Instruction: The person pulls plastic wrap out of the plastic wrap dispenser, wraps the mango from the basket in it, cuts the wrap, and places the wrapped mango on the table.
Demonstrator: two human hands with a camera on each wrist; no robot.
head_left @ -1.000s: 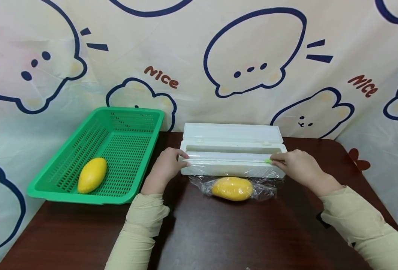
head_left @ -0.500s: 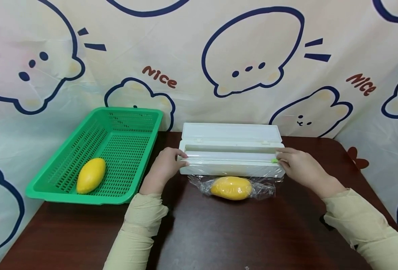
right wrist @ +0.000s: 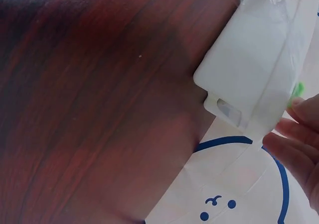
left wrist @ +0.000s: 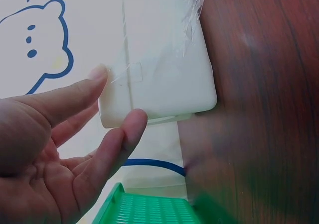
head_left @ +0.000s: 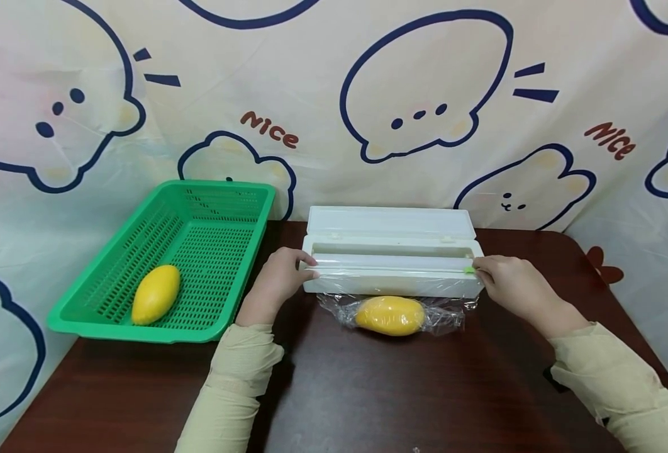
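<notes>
- Left hand [head_left: 277, 277] grasping left end of white cling film dispenser box [head_left: 387, 287]; thumb and fingertips pinch the corner, seen well from its wrist.
- Right hand [head_left: 517, 286] at the other end, fingers curled, pinching green slider [head_left: 469, 270] on the front rail (mostly covered by the fingertips from where I stand).
- Box sits along back edge of dark wood desk [head_left: 368, 390], right of middle, long side roughly parallel to that edge; its right end is toward the back right corner.
- Lid [head_left: 390, 221] flipped back, leaning toward the wall; film roll [head_left: 390, 262] visible inside the box.
- Clear cling film [head_left: 444, 319] drawn over the rail, down the front wall, onto the desk.
- Mango [head_left: 390, 316] wrapped in that film, lying just in front of the box, long axis sideways; film bunched and crinkled both sides of it.
- Green plastic basket [head_left: 221, 245], slotted, at left edge of desk, reaching up to the back edge; left forearm runs beside its near right corner.
- Second mango [head_left: 156, 294] lies in the basket, toward its near left part, bare skin showing.
- Beige sleeves [head_left: 221, 396] on both arms.
- Printed cloth [head_left: 311, 75] behind the desk: navy cartoon outlines, "Nice" in brown-red.
</notes>
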